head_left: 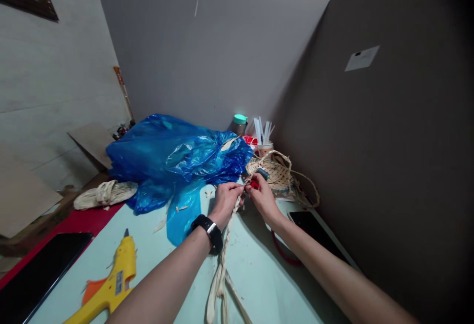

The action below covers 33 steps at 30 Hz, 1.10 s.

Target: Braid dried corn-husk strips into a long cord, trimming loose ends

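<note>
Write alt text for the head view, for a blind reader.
Two hands meet over a pale table: the left hand pinches a braid, the right hand holds a red piece. Blue bag behind, glue gun at left.

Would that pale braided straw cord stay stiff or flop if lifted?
Probably floppy: the pale braided straw cord bends loosely across the pale green table below the left hand and right hand. Likely light too, as its thin dry strands splay apart at the near end.
</note>
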Each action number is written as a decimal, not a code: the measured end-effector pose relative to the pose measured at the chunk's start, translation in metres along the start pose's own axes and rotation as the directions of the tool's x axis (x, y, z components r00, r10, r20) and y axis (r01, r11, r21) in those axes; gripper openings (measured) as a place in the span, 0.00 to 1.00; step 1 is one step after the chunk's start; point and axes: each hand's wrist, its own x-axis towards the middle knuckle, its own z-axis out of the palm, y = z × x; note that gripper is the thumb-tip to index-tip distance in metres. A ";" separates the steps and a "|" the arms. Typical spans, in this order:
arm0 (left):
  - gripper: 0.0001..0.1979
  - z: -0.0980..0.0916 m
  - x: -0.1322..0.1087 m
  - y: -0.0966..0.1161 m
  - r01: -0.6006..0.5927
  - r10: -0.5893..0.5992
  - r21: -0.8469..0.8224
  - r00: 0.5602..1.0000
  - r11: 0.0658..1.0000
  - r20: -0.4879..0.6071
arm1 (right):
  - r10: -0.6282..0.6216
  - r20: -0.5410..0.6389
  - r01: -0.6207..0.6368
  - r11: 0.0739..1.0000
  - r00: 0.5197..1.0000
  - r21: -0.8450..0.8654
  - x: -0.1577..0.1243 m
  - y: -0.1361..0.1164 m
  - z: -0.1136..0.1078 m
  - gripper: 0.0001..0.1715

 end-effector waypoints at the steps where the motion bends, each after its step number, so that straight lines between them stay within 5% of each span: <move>1: 0.05 0.000 -0.001 0.000 0.007 -0.007 -0.010 1.000 1.000 -0.016 | 0.017 -0.010 -0.017 1.000 1.000 0.023 0.000 0.002 0.001 0.12; 7: 0.04 0.005 -0.001 0.001 0.045 -0.054 -0.122 0.996 0.991 -0.071 | 0.089 0.000 -0.088 0.991 0.996 0.104 0.002 0.007 0.000 0.16; 15: 0.08 0.005 0.000 0.002 0.108 -0.110 -0.243 0.994 0.964 0.003 | 0.125 0.011 -0.125 0.974 0.992 0.187 0.004 -0.001 -0.007 0.14; 23: 0.02 0.005 -0.002 0.004 0.086 -0.085 -0.249 0.996 0.965 0.016 | 0.141 -0.044 -0.121 0.944 0.989 0.305 0.010 -0.003 -0.004 0.19; 33: 0.02 0.000 0.003 0.002 0.130 -0.112 -0.213 0.989 0.968 0.095 | 0.271 0.184 -0.320 0.883 0.945 0.342 0.017 -0.004 0.004 0.19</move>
